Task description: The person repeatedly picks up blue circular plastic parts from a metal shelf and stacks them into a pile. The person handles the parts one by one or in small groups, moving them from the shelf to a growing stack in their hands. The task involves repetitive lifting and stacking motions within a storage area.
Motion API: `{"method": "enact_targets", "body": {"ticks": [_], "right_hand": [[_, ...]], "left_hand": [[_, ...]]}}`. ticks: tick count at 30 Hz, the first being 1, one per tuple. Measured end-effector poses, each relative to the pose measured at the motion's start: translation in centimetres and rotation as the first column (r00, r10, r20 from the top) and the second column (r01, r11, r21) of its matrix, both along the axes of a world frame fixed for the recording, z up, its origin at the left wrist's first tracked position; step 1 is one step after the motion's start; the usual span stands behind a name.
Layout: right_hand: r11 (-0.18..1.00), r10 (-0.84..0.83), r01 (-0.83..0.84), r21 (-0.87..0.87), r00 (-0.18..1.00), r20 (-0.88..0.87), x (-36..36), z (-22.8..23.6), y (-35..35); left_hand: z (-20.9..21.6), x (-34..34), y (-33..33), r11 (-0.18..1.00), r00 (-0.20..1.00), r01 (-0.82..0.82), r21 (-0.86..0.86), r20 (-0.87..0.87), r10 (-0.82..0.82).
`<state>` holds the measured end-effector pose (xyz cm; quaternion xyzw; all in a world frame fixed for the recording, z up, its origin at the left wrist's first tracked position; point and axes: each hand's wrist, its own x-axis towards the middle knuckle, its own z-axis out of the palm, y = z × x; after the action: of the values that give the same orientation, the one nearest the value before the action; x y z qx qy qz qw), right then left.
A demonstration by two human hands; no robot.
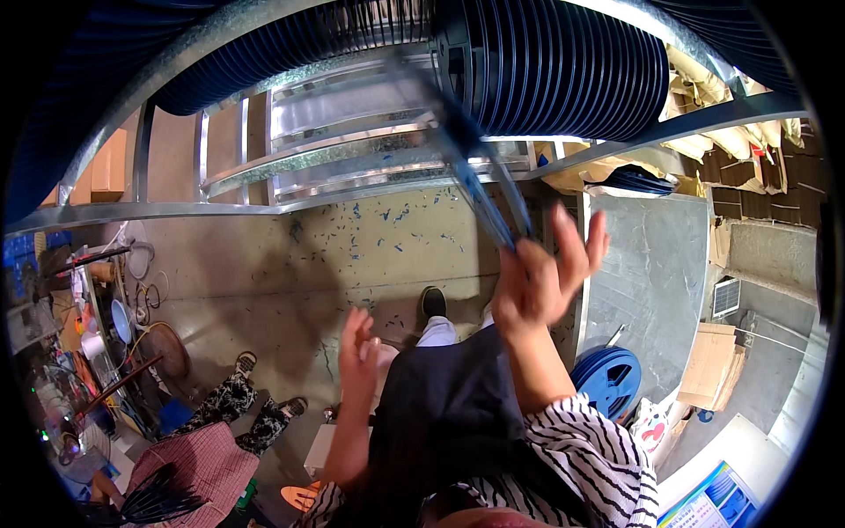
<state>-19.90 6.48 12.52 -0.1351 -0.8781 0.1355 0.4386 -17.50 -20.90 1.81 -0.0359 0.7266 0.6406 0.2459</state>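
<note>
My right hand (pixel 539 286) pinches the near edge of a blue plastic reel (pixel 481 199) between thumb and finger, the other fingers raised. Seen almost edge-on and smeared by motion, the reel reaches up toward the metal rack (pixel 352 143). Its far end overlaps the gap between two rows of reels, so I cannot tell whether it touches them. On the right is a tight row of dark blue reels (pixel 563 75); to the left runs a looser row (pixel 282 57). My left hand (pixel 356 361) hovers left of my lap, fingers apart and slightly bent, holding nothing.
Blue scraps (pixel 400 216) litter the floor under the rack. A grey-topped table (pixel 647 264) stands at right, with blue reels (pixel 607 380) at its near end. Cardboard (pixel 709 365) lies beyond it. Another person (pixel 198 471) sits at lower left beside cluttered equipment (pixel 97 352).
</note>
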Motion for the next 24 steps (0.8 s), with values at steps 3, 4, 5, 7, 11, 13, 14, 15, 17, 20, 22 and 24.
{"method": "enact_targets", "body": {"ticks": [3, 4, 5, 7, 11, 13, 14, 15, 17, 20, 22, 24], "right_hand": [[0.970, 0.221, -0.232, 0.068, 0.966, 0.135, 5.0, 0.9, -0.1], [0.942, 0.325, -0.333, 0.034, 0.934, 0.147, 5.1, 1.2, 0.4], [0.903, 0.423, -0.429, 0.002, 0.892, 0.157, 5.0, 1.4, 0.9], [0.832, 0.536, -0.509, -0.219, 0.840, 0.086, 3.7, 1.4, 1.5], [0.611, 0.746, -0.701, -0.368, 0.665, -0.029, -0.5, 1.3, 2.1], [0.537, 0.804, -0.766, -0.355, 0.591, -0.058, -2.6, 1.3, 1.6], [0.527, 0.798, -0.771, -0.356, 0.594, -0.103, -3.9, 1.1, 1.0], [0.518, 0.788, -0.777, -0.359, 0.596, -0.153, -5.3, 1.0, 0.7], [0.555, 0.729, -0.759, -0.341, 0.641, -0.240, -7.6, 0.5, 0.3], [0.617, 0.641, -0.712, -0.336, 0.702, -0.310, -7.8, -0.7, -0.5], [0.586, 0.609, -0.665, -0.464, 0.738, -0.289, -5.0, -2.1, -0.7], [0.538, 0.582, -0.552, -0.636, 0.790, -0.193, -1.0, -4.5, -0.9]], "left_hand": [[3.8, -7.2, 0.8, 0.977, 0.802, -0.061, -0.203, -0.592, -0.073], [4.6, -8.6, -0.5, 0.932, 0.675, -0.071, -0.357, -0.704, -0.218], [6.0, -9.4, -0.7, 0.907, 0.593, -0.035, -0.421, -0.739, -0.320], [8.4, -10.5, -0.7, 0.837, 0.396, 0.024, -0.547, -0.763, -0.510], [9.8, -6.1, -6.3, 0.670, 0.549, 0.621, -0.406, -0.385, -0.742], [11.3, -3.8, -3.8, 0.783, 0.722, 0.495, -0.377, -0.323, -0.612], [11.8, -2.7, -2.6, 0.831, 0.798, 0.414, -0.371, -0.292, -0.528], [11.3, -2.3, -2.1, 0.892, 0.861, 0.336, -0.301, -0.287, -0.421], [9.7, -2.2, -1.7, 0.975, 0.950, 0.150, -0.163, -0.251, -0.188], [10.0, -4.3, 2.2, 0.999, 0.961, -0.046, 0.019, -0.272, 0.049], [10.5, -5.6, 5.7, 0.977, 0.937, -0.189, 0.098, -0.280, 0.209], [10.2, -7.6, 8.3, 0.968, 0.892, -0.230, 0.097, -0.377, 0.250]]}}
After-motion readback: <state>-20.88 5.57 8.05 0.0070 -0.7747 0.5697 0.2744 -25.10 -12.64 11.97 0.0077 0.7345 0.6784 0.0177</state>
